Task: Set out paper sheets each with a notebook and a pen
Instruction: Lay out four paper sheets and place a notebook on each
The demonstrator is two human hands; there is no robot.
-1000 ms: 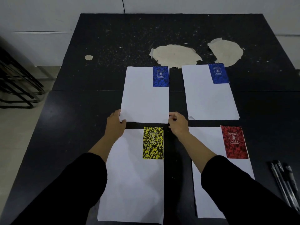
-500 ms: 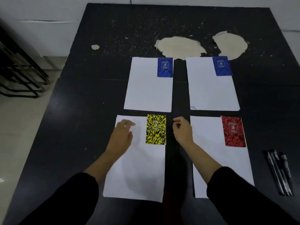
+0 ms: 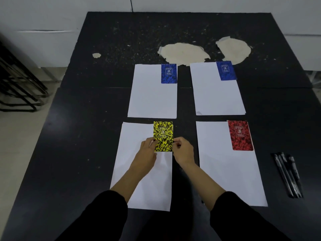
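Four paper sheets lie in a two-by-two grid on the worktop [image 3: 86,153]. Left hand [image 3: 147,153] and right hand [image 3: 183,152] pinch the side edges of the yellow notebook [image 3: 163,134], which lies on the top right corner of the near-left sheet [image 3: 139,188]. Pens [image 3: 288,174] lie together near the worktop's right edge.

Yellow notebook [image 3: 163,135] lower corners under both hands' fingers, cover print unreadable, black rack [image 3: 19,84] at nine o'clock cut off
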